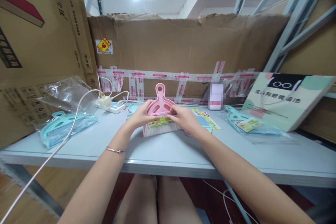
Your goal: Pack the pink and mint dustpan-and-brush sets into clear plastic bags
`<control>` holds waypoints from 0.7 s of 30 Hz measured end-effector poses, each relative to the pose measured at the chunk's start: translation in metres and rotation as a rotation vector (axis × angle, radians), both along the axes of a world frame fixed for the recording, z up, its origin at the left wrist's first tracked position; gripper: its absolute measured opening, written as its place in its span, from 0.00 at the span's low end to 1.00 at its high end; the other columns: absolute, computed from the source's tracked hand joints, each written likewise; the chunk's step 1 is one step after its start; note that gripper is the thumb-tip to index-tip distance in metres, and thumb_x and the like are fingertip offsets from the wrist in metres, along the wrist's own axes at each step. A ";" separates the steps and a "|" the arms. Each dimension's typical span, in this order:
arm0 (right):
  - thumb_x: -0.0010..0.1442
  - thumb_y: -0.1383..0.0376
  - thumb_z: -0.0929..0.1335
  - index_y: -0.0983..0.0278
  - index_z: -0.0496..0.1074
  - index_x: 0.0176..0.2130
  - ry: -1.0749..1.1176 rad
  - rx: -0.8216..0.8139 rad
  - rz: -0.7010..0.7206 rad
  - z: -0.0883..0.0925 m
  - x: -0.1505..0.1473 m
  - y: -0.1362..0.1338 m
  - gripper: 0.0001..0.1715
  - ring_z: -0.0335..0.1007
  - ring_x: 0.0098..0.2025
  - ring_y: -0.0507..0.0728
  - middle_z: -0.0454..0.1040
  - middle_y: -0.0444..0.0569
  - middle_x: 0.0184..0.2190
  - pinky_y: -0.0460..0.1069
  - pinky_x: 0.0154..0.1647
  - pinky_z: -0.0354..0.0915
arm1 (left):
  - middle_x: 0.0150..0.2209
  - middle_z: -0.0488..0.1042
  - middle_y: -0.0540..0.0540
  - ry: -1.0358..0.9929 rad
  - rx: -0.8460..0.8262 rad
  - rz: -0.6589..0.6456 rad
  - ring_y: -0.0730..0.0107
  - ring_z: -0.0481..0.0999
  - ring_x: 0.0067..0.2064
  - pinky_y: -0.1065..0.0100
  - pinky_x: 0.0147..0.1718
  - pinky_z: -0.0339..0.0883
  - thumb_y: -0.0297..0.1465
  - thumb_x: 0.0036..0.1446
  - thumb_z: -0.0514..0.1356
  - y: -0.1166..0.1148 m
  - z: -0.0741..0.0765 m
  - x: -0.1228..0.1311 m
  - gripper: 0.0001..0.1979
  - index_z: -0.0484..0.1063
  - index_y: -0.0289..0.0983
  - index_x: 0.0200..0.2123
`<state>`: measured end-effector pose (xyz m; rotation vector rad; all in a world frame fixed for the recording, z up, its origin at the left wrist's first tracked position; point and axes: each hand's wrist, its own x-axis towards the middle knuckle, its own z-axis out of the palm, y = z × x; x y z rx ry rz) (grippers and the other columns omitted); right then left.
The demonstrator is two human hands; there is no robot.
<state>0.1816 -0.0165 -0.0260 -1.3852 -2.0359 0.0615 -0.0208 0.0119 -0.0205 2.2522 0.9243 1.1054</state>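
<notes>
A pink hand brush (pixel 160 103) with white bristles and a yellow-green label stands upright at the middle of the grey table (pixel 170 154). My left hand (pixel 140 114) grips its left side, fingers curled round the edge. On the right side, my right hand (pixel 183 118) pinches the brush near the label. A thin bracelet sits on my left wrist.
A teal brush in clear plastic (pixel 63 126) lies at the left, another bagged teal set (pixel 248 124) at the right. A white power strip (pixel 110 105) with cables sits behind. A taped cardboard wall (pixel 183 49) backs the table; a printed box (pixel 286 99) leans at the right.
</notes>
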 end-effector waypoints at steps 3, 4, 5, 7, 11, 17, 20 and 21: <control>0.54 0.60 0.68 0.61 0.65 0.33 0.123 0.142 0.027 -0.001 0.000 0.000 0.09 0.66 0.34 0.56 0.71 0.47 0.32 0.50 0.36 0.59 | 0.47 0.72 0.43 -0.057 -0.014 0.000 0.60 0.72 0.47 0.61 0.46 0.67 0.31 0.44 0.66 0.001 0.001 -0.001 0.27 0.65 0.36 0.49; 0.53 0.58 0.69 0.61 0.65 0.37 0.205 0.254 0.012 0.000 0.000 0.000 0.14 0.65 0.39 0.58 0.70 0.49 0.36 0.52 0.40 0.60 | 0.47 0.72 0.43 -0.093 -0.020 0.013 0.61 0.73 0.47 0.62 0.45 0.68 0.31 0.44 0.66 0.001 0.003 -0.002 0.27 0.65 0.36 0.48; 0.51 0.56 0.70 0.61 0.64 0.41 0.306 0.374 -0.020 0.001 0.000 -0.001 0.20 0.64 0.44 0.59 0.68 0.52 0.41 0.53 0.45 0.60 | 0.46 0.72 0.43 -0.141 -0.027 0.037 0.61 0.73 0.46 0.63 0.44 0.69 0.32 0.44 0.66 0.000 0.005 -0.003 0.27 0.65 0.36 0.48; 0.48 0.53 0.72 0.60 0.59 0.48 0.552 0.522 -0.096 0.004 0.000 -0.001 0.32 0.60 0.51 0.60 0.62 0.54 0.50 0.55 0.51 0.59 | 0.46 0.73 0.43 -0.265 -0.045 0.105 0.61 0.74 0.46 0.64 0.42 0.70 0.33 0.43 0.67 -0.001 0.010 -0.006 0.27 0.65 0.37 0.48; 0.43 0.51 0.74 0.56 0.56 0.49 1.107 0.206 0.067 0.007 -0.007 0.000 0.39 0.63 0.51 0.57 0.61 0.50 0.53 0.52 0.49 0.64 | 0.46 0.73 0.42 -0.545 -0.077 0.153 0.60 0.74 0.46 0.65 0.40 0.71 0.36 0.43 0.67 -0.001 0.016 -0.009 0.29 0.64 0.36 0.48; 0.43 0.56 0.74 0.58 0.67 0.40 1.446 -0.563 0.425 0.000 -0.034 -0.004 0.25 0.72 0.43 0.56 0.75 0.45 0.41 0.51 0.42 0.70 | 0.46 0.73 0.42 -0.555 -0.074 0.132 0.60 0.74 0.46 0.64 0.41 0.71 0.37 0.43 0.67 0.000 0.011 0.000 0.29 0.62 0.37 0.48; 0.42 0.63 0.75 0.60 0.69 0.41 1.597 -0.526 0.443 -0.004 -0.044 -0.004 0.24 0.73 0.44 0.57 0.77 0.45 0.40 0.52 0.43 0.71 | 0.46 0.72 0.42 -0.483 -0.058 0.135 0.61 0.74 0.46 0.64 0.42 0.70 0.38 0.42 0.68 -0.001 0.006 0.007 0.29 0.62 0.37 0.46; 0.42 0.64 0.75 0.60 0.69 0.40 1.636 -0.515 0.433 -0.005 -0.045 -0.003 0.24 0.73 0.44 0.58 0.77 0.45 0.39 0.52 0.43 0.71 | 0.46 0.72 0.42 -0.467 -0.058 0.125 0.61 0.74 0.46 0.64 0.42 0.70 0.38 0.42 0.68 -0.002 0.004 0.010 0.29 0.62 0.37 0.46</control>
